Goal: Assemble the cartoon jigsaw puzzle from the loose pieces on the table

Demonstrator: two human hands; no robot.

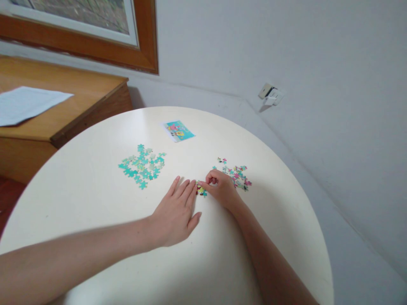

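My left hand (176, 212) lies flat on the round cream table (95, 203), fingers stretched out and touching a small cluster of joined puzzle pieces (201, 190). My right hand (219, 186) is curled, its fingertips pinched on the same cluster from the right. A heap of teal puzzle pieces (142, 165) lies to the left of my hands. Behind my right hand, mixed pink and green pieces (237, 174) are scattered.
A small picture card (178, 130) lies near the table's far edge. A wooden desk (79, 106) with a sheet of paper (25, 103) stands at the left. A wall socket (270, 95) sits on the grey wall, and a framed picture (140, 46) hangs above.
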